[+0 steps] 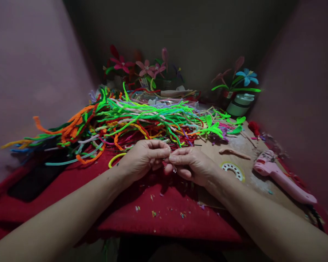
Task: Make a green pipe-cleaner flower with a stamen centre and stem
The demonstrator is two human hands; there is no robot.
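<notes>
My left hand (144, 156) and my right hand (194, 162) meet fingertip to fingertip above the front of the red cloth (120, 214). Both are closed in a pinch. From under my right fingers a few thin pale strands (175, 169) poke out, perhaps flower stamens; the rest is hidden. Whatever lies between my left thumb and forefinger is too small to make out. Just beyond my hands spreads a big heap of pipe cleaners (153, 118), mostly green, with orange, red, white and purple among them.
On the cardboard (207, 149) at right lie a pink glue gun (284, 176), a white ring with holes (232, 171) and green fuzzy leaves (214, 129). A dark phone (34, 183) rests at left. Behind stand fuzzy flowers (147, 69) and a pale green lidded container (240, 104).
</notes>
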